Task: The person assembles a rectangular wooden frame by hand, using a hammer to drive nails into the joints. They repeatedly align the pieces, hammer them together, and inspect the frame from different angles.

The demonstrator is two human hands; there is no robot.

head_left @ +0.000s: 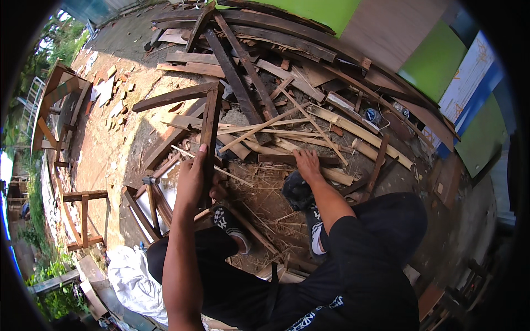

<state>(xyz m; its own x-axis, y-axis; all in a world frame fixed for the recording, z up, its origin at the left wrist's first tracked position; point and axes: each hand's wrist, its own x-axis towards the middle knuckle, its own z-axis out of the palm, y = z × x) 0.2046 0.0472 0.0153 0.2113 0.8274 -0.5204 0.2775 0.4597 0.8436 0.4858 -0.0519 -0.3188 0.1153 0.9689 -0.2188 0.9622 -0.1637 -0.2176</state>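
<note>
My left hand [193,179] is wrapped around a dark upright wooden plank [210,124] that joins a crosspiece at its top, forming a T shape. My right hand [307,164] reaches down into a heap of thin pale wood strips [276,135], its fingers resting on a dark flat board [276,159]. I am crouched, with my black-trousered knees and patterned shoes [229,220] below the hands. A hammer [150,193] stands near my left foot.
Long dark planks [243,83] are piled at the back against a green and blue wall [441,60]. Wooden frames [83,215] stand at the left on brick paving. A white sack [130,278] lies at the lower left. Straw and splinters cover the ground.
</note>
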